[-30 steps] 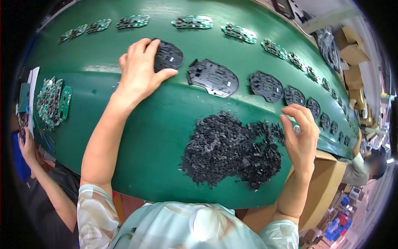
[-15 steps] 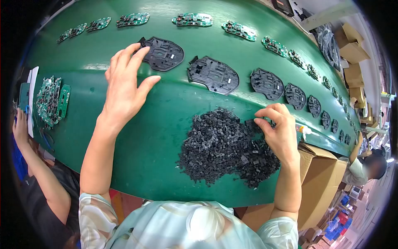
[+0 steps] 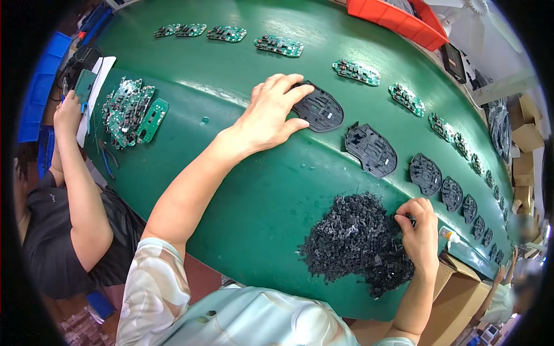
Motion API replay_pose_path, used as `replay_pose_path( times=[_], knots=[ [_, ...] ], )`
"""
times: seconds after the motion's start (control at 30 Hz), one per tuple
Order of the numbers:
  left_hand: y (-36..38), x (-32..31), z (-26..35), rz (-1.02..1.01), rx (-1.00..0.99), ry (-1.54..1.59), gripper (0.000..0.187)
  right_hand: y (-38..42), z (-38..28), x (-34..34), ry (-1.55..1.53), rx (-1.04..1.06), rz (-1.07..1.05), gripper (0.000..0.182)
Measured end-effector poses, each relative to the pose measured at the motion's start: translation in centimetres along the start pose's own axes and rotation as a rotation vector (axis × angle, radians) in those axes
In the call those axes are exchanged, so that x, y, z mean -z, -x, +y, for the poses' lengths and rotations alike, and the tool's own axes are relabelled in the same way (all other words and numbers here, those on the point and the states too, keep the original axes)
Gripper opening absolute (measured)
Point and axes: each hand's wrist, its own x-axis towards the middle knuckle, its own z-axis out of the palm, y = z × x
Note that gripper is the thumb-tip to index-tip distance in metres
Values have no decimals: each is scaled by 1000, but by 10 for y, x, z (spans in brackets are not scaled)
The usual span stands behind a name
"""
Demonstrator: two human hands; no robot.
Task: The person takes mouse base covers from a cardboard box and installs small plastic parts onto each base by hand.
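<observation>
My left hand (image 3: 268, 112) holds the left end of a black plastic shell (image 3: 324, 109), fingers at its upper edge and thumb at its lower edge. The shell lies flat with its ribbed side up. At the right rim of a pile of small black plastic parts (image 3: 346, 233), my right hand (image 3: 420, 228) is closed in a pinch. A small black part (image 3: 411, 219) shows at its fingertips, its shape mostly hidden. Another black shell (image 3: 371, 150) lies just right of the held one, and more (image 3: 426, 174) run in a row toward the right.
Green circuit boards (image 3: 279, 45) line the far side of the green table (image 3: 242, 190). A heap of boards (image 3: 127, 112) and pliers (image 3: 107, 158) lie at left, near a co-worker's hand (image 3: 67, 118). A red bin (image 3: 398, 20) stands behind; a cardboard box (image 3: 459, 288) is at right.
The view has swung left, so things appear farther right. My left thumb has come in to the shell's edge. My right hand stays pinched beside the pile.
</observation>
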Motion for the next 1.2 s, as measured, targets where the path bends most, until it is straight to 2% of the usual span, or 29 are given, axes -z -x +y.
replay_pose_path(
  times=[0.2, 0.37, 0.57, 0.67, 0.73, 0.77, 1.03, 1.13, 1.2],
  knots=[
    [3, 3, 2, -5, 42, -155, 49, 2, -4, 10, -80, -104, 12, 14],
    [1, 8, 7, 59, 10, -222, 45, -5, -8, 7, -184, -63, 38, 12],
    [-14, -13, 55, 20, -238, -11, 56, -37, -21, -13, -303, 77, 95, 11],
    [-24, -35, 63, -28, -299, 46, 59, -42, -29, -12, -273, -18, 21, 10],
    [-30, -47, 62, -119, -320, 81, 58, -41, -25, -12, -261, 23, 72, 9],
    [-32, -52, 61, -95, -339, 78, 57, -38, -25, -9, -264, 25, 81, 9],
    [-60, -66, 73, -159, -261, 42, 51, -11, -14, 5, -216, -21, 169, 11],
    [-54, -59, 79, -20, -309, 108, 42, 3, -13, 12, -200, -9, 204, 10],
    [-40, -43, 85, -201, -297, 208, 33, 13, -13, 16, -199, -8, 222, 11]
  ],
)
